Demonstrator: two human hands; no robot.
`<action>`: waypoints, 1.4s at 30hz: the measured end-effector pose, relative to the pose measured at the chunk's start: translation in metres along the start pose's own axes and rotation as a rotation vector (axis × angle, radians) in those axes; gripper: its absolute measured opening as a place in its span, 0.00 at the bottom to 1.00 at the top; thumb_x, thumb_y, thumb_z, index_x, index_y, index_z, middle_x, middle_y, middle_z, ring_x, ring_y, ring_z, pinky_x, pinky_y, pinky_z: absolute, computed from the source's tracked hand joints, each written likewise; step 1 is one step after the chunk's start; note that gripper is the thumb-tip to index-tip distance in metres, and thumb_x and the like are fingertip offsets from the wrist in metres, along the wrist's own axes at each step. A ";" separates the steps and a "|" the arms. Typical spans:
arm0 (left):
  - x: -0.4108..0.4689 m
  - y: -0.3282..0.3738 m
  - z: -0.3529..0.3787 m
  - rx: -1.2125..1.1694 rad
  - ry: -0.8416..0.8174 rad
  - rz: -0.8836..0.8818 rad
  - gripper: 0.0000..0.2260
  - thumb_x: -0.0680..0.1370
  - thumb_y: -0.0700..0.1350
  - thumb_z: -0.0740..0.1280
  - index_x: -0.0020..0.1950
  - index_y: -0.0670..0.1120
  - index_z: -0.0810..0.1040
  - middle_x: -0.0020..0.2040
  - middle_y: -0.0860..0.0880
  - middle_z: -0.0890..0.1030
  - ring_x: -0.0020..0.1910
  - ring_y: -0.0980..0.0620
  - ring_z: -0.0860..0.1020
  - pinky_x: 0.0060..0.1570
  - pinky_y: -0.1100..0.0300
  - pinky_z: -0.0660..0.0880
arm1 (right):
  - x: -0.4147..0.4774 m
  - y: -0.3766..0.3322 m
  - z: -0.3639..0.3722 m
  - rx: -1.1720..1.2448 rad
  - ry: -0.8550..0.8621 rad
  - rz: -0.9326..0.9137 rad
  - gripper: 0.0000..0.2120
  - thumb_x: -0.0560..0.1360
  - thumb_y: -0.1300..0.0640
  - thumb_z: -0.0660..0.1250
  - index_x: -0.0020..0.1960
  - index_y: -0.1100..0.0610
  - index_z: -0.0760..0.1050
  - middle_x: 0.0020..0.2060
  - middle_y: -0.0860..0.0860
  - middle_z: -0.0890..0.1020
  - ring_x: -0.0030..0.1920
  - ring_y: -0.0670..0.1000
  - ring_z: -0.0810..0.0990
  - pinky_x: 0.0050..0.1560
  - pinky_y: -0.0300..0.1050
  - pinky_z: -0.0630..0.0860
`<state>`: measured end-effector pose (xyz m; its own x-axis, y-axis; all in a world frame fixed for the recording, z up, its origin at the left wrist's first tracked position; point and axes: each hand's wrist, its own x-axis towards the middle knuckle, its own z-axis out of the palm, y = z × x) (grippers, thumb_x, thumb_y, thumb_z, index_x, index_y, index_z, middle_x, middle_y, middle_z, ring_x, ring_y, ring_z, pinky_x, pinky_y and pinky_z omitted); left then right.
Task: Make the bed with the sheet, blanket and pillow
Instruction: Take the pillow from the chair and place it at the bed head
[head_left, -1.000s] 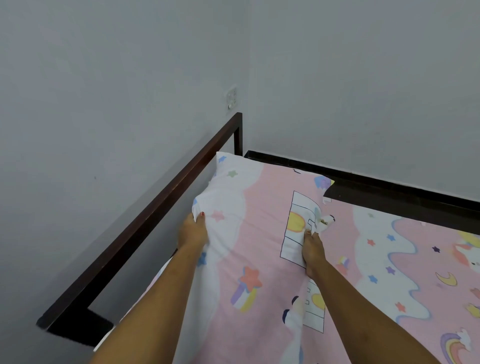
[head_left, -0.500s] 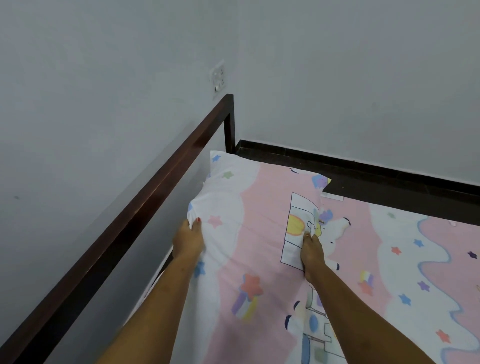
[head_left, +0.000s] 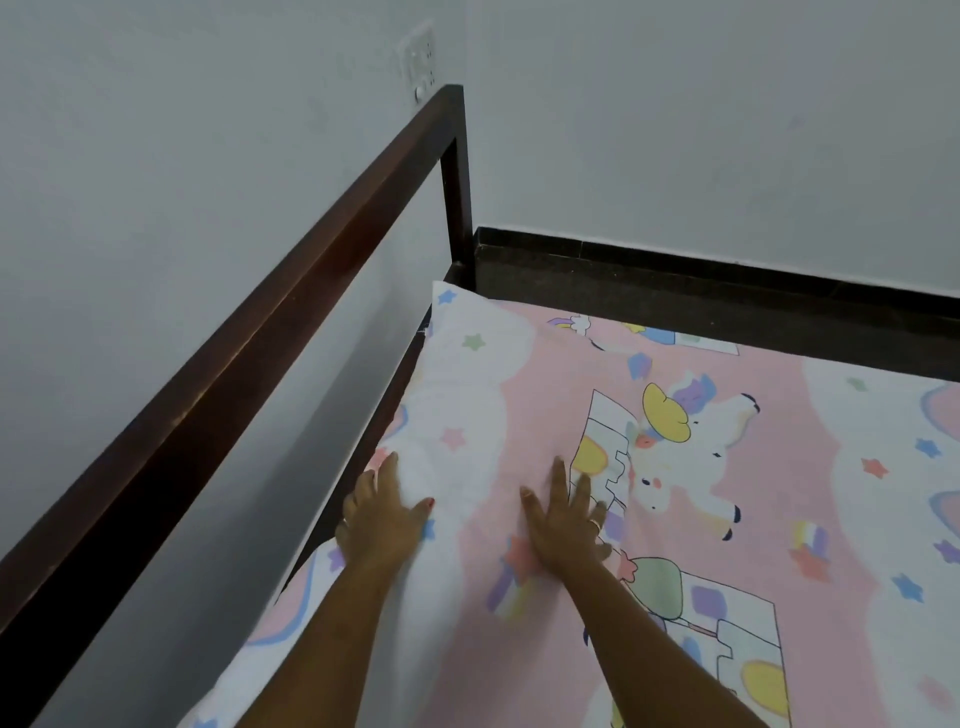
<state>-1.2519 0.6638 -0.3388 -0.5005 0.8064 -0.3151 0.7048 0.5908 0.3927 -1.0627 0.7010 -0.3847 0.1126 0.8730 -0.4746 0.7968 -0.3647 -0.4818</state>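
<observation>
A pink and white sheet (head_left: 779, 467) printed with unicorns, stars and castles covers the mattress up to its far left corner. My left hand (head_left: 382, 512) lies on the sheet's left edge beside the headboard, its fingers spread over the white border. My right hand (head_left: 563, 519) rests flat on the pink part of the sheet, fingers straight and spread, just left of the unicorn print. Neither hand holds any cloth. No blanket or pillow is in view.
A dark wooden headboard rail (head_left: 260, 322) runs along the left, close to the grey wall. The dark bed frame (head_left: 727, 296) borders the far side. A switch plate (head_left: 418, 57) sits on the wall above the headboard post.
Both hands have let go of the sheet folds they gripped and now lie flat on it. The sheet lies flatter, with the unicorn print spread out. The camera has moved closer.
</observation>
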 end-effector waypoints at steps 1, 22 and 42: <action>0.003 -0.003 0.002 0.010 -0.001 -0.001 0.35 0.75 0.60 0.65 0.77 0.55 0.51 0.75 0.48 0.58 0.72 0.43 0.60 0.67 0.44 0.63 | 0.006 0.002 0.002 -0.007 -0.046 0.010 0.32 0.77 0.33 0.47 0.76 0.37 0.37 0.77 0.47 0.42 0.76 0.62 0.45 0.69 0.68 0.52; 0.012 -0.006 -0.006 -0.500 0.057 0.175 0.18 0.77 0.46 0.67 0.68 0.50 0.72 0.58 0.52 0.80 0.58 0.48 0.78 0.61 0.50 0.74 | 0.046 0.025 0.022 0.109 -0.073 -0.085 0.33 0.76 0.33 0.50 0.75 0.37 0.38 0.78 0.51 0.46 0.77 0.60 0.44 0.73 0.64 0.43; -0.079 -0.084 0.028 0.177 0.387 0.150 0.26 0.78 0.59 0.55 0.72 0.47 0.68 0.66 0.40 0.73 0.64 0.39 0.72 0.63 0.42 0.67 | -0.018 0.027 0.030 -0.248 0.093 -0.182 0.30 0.79 0.37 0.45 0.77 0.43 0.42 0.78 0.52 0.48 0.76 0.62 0.48 0.68 0.69 0.57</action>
<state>-1.2574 0.5502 -0.3713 -0.5142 0.8525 0.0939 0.8418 0.4808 0.2453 -1.0607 0.6658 -0.4109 -0.0006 0.9466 -0.3224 0.9278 -0.1197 -0.3533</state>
